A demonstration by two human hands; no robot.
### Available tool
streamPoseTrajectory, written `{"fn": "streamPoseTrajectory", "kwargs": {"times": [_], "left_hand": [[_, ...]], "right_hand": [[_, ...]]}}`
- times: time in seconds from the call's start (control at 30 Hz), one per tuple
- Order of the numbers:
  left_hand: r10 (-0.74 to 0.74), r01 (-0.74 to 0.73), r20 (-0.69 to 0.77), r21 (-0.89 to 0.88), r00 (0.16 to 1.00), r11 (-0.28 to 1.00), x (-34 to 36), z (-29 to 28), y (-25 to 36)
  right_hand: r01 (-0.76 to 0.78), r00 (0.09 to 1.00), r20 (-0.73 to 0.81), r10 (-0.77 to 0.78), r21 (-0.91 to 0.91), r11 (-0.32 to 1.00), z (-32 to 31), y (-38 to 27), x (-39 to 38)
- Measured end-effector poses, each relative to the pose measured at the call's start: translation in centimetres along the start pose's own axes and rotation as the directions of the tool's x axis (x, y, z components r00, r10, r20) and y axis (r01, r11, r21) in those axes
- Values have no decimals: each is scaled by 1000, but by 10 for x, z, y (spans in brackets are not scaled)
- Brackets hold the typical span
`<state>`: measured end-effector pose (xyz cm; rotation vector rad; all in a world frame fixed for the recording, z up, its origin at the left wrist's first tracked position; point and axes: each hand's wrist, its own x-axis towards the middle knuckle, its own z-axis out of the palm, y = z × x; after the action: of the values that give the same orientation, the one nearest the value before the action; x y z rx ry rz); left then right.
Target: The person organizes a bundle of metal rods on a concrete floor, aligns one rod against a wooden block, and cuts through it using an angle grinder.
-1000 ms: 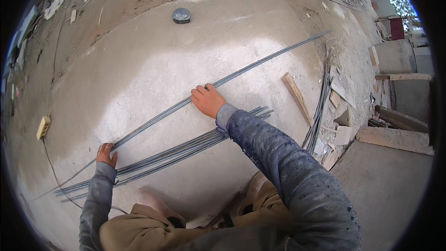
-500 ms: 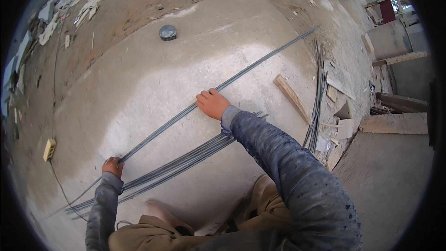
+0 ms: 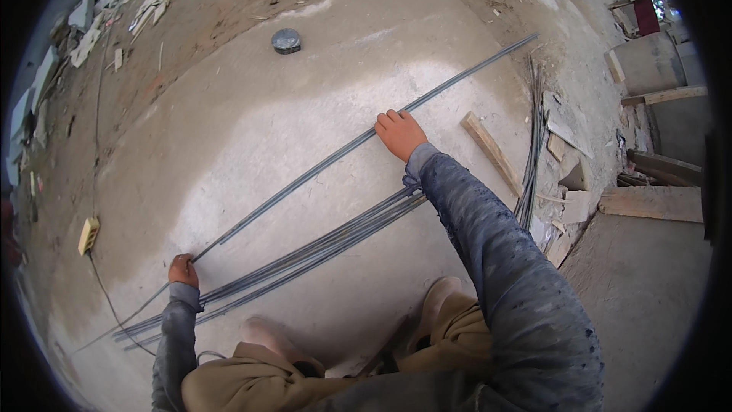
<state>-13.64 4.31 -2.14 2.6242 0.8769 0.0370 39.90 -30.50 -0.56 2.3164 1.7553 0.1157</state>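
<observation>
Several thin grey steel rods [image 3: 305, 175] lie close together in a long diagonal line from lower left to upper right. My right hand [image 3: 400, 136] is closed over them, past their middle towards the far right end. At the lower left, my left hand [image 3: 184, 270] is closed round a rod that runs on beyond it to the lower left; its fingertips are partly hidden. Just right of that hand, one rod end shows a little apart from the others. A second bundle of steel rods [image 3: 305, 253] rests on the concrete between the held rods and my feet; my right sleeve covers its right end.
A round dark disc-shaped object [image 3: 286, 40] sits on the concrete ahead. To the right are a wooden batten [image 3: 492, 154], more thin rods [image 3: 534, 145] and broken boards. A yellow socket block [image 3: 88, 236] with a cable lies at left. Rubble [image 3: 145, 11] covers the far left.
My right hand has moved up and right along the rods. A rod end now shows just right of my left hand, which stays near the same place. The view has shifted slightly.
</observation>
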Motion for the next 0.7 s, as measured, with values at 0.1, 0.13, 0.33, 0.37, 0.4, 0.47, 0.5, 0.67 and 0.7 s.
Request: {"fn": "streamPoseTrajectory", "kwargs": {"times": [0.1,0.13,0.33,0.37,0.4,0.47,0.5,0.67,0.7], "left_hand": [[-17,16,-39,-26,999,1000,-18,0,-8],[-29,28,-35,-20,999,999,-22,0,-10],[-85,86,-18,41,996,995,-17,-2,-11],[-117,116,7,74,993,990,-13,-3,-11],[-146,142,32,106,989,984,-10,-3,-11],[-163,157,35,133,986,979,-5,-2,-12],[-171,164,36,148,985,975,-3,-2,-12],[-144,137,72,92,987,986,-4,-8,20],[-90,86,38,90,995,992,-10,-12,31]], "right_hand": [[-35,999,-3,35,-34,999,1,8,-3],[-54,998,19,55,-45,998,1,9,-3],[-111,993,-37,113,47,993,-6,-11,-3],[-101,990,-85,109,99,990,-6,-20,-2],[-64,992,-100,76,119,991,-6,-29,-1],[10,991,-131,11,159,987,-6,-44,3],[5,994,-111,14,171,985,-6,-44,5],[24,998,-67,-12,175,984,-7,-39,13],[-3,998,-59,17,232,973,-4,-39,13]]}}
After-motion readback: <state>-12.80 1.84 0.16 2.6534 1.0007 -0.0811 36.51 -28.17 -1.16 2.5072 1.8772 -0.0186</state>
